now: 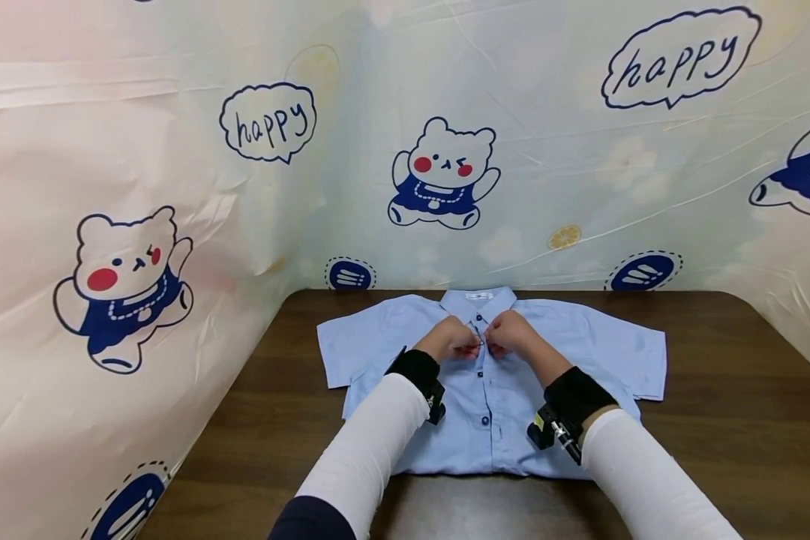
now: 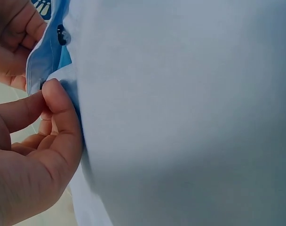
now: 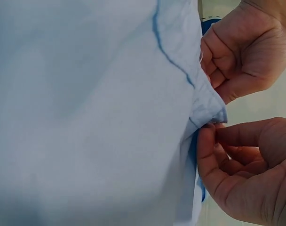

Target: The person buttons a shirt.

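Observation:
A light blue short-sleeved shirt (image 1: 432,435) lies face up, its collar (image 1: 455,302) at the far side. Dark buttons (image 1: 485,421) run down the front placket. My left hand (image 1: 451,339) pinches the placket edge below the collar between thumb and forefinger; the left wrist view shows this left hand (image 2: 44,150) close up, with a dark button (image 2: 62,35) farther along the strip. Facing it, my right hand (image 1: 511,334) pinches the shirt front at the same spot. Thumb and forefinger of the right hand (image 3: 260,169) meet at the fabric edge; the fingertips partly hide what lies between them.
The shirt is spread on a dark brown wooden table (image 1: 729,420). Behind and to the left hangs a pale printed curtain (image 1: 351,180) with cartoon bears. Black straps with small cameras (image 1: 543,427) are worn on both wrists.

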`<move>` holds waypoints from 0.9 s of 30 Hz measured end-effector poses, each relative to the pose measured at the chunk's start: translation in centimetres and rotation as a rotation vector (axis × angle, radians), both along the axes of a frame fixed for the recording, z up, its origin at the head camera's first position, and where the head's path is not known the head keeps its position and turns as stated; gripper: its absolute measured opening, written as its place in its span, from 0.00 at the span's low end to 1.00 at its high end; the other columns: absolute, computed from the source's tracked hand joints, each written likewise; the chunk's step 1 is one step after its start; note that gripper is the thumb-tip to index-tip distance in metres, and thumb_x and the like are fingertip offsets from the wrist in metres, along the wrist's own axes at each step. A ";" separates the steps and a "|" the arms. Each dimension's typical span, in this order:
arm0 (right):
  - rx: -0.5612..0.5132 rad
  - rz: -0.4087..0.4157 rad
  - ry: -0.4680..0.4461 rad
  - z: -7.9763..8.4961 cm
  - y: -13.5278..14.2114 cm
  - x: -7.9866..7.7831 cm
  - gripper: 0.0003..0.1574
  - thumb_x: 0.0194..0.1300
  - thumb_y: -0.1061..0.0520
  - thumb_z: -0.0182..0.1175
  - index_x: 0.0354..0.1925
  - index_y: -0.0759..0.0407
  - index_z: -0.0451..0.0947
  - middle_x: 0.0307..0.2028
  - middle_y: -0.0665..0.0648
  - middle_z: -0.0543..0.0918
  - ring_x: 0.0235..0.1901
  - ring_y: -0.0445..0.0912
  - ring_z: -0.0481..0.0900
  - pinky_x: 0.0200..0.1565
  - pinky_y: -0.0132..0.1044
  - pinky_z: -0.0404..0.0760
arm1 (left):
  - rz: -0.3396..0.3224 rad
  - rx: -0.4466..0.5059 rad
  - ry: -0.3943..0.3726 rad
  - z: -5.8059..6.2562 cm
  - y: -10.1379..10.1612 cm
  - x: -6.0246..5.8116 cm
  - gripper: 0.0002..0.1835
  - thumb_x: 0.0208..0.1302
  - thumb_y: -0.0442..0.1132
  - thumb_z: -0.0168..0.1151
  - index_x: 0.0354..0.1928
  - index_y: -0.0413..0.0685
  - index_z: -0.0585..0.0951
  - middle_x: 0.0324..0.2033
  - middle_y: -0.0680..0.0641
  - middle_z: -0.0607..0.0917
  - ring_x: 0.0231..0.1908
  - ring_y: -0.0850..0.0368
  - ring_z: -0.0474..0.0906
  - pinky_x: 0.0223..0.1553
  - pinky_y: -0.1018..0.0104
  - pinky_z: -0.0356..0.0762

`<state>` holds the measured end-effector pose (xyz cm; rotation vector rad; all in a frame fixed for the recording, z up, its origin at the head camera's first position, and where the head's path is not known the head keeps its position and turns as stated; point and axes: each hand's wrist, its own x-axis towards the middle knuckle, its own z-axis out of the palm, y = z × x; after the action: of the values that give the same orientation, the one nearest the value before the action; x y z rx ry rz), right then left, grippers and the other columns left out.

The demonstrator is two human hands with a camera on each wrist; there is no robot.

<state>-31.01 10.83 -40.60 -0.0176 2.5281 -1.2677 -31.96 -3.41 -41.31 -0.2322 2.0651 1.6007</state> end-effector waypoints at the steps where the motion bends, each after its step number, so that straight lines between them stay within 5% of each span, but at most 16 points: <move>1: 0.011 0.000 0.001 0.0 0.0 0.0 0.08 0.66 0.66 0.57 0.38 0.72 0.80 0.30 0.60 0.80 0.27 0.46 0.80 0.33 0.36 0.82 | -0.006 0.007 -0.006 0.0 -0.1 -0.1 0.06 0.65 0.23 0.57 0.29 0.32 0.75 0.19 0.44 0.78 0.20 0.58 0.76 0.23 0.70 0.77; 10: 0.084 -0.022 -0.027 0.1 -0.1 0.2 0.08 0.63 0.61 0.62 0.31 0.67 0.81 0.25 0.57 0.79 0.24 0.45 0.78 0.28 0.32 0.79 | -0.005 0.030 -0.039 -0.3 -0.3 -0.5 0.05 0.66 0.25 0.57 0.32 0.30 0.80 0.22 0.43 0.79 0.21 0.58 0.76 0.28 0.69 0.79; 19: 0.063 0.016 -0.001 0.0 0.1 0.2 0.07 0.64 0.64 0.61 0.34 0.69 0.82 0.25 0.57 0.80 0.24 0.44 0.79 0.30 0.34 0.81 | 0.176 0.082 0.041 -0.5 0.4 0.2 0.04 0.65 0.28 0.60 0.36 0.31 0.79 0.24 0.44 0.81 0.20 0.59 0.78 0.31 0.66 0.82; 27: 0.055 0.036 0.003 0.2 0.1 0.4 0.06 0.65 0.65 0.60 0.34 0.69 0.81 0.27 0.58 0.80 0.26 0.45 0.79 0.32 0.35 0.82 | 0.220 -0.069 0.066 -0.7 1.0 -0.4 0.09 0.58 0.29 0.69 0.38 0.35 0.79 0.24 0.45 0.82 0.18 0.59 0.77 0.27 0.68 0.81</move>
<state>-30.58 10.93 -40.38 -0.0520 2.5530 -1.1847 -32.36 -2.39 -42.05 -0.4496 2.2119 1.6848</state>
